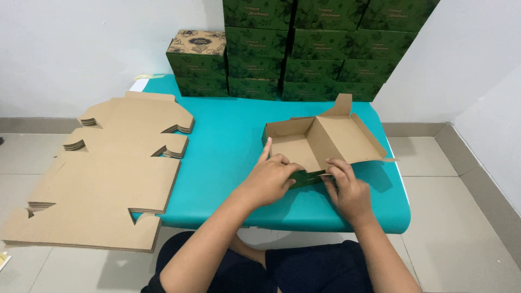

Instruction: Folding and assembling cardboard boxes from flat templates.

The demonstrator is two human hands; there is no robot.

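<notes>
Leftward, a stack of flat cardboard blanks overhangs the teal tabletop. Nearer the middle, the left hand curls its fingers over the near wall of a half-folded box, index finger raised against its left side. Beside it, the right hand pinches the same green front edge, fingers closed on the flap. That box sits near the tabletop's front edge; it looks light, thin and stiff along the creases, likely easy to crush, so best gripped at folds. Finished green boxes stand behind.
</notes>
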